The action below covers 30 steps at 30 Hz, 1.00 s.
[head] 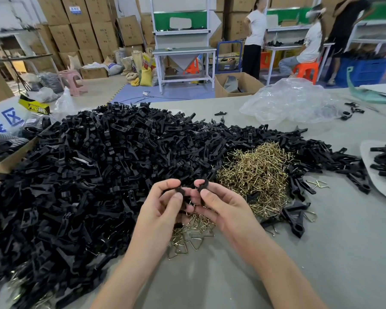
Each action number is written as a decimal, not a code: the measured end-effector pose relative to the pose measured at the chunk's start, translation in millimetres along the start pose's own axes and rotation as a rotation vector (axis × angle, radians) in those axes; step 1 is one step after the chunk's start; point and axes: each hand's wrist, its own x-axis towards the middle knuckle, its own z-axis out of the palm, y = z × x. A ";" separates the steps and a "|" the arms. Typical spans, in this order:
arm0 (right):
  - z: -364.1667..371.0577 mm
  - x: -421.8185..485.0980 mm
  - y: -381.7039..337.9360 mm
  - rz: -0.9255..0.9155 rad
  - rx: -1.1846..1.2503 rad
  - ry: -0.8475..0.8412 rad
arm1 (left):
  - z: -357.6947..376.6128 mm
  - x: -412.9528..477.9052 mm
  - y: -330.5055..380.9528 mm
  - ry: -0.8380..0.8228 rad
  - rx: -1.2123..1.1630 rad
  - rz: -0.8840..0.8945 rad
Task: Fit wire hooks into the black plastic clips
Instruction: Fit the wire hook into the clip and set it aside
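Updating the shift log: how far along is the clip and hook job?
Done: a few clips with hooks fitted lie right of the hooks. In hand: left hand and right hand grip black clip pieces. Left: a huge pile of clips and a heap of wire hooks.

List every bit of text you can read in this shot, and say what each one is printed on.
"PROWA", partly cut off and uncertain: yellow-and-black packaging at the left, beyond the black clip pile.
"区": large blue character on the white sign at the left edge; the characters beside it are cropped.
Blue label on a stacked cardboard box: too small to read.
Printing on the yellow sack: too blurred to read.
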 end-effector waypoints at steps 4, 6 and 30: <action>-0.4 -1.1 -0.8 0.015 0.060 0.005 | -0.1 -1.1 2.0 0.041 0.176 0.082; -0.9 -2.1 -0.3 0.015 0.053 0.010 | 1.2 -2.0 2.9 0.067 0.235 0.103; -1.2 -4.4 0.8 0.004 -0.139 -0.022 | -0.8 -7.3 1.2 0.015 0.299 0.125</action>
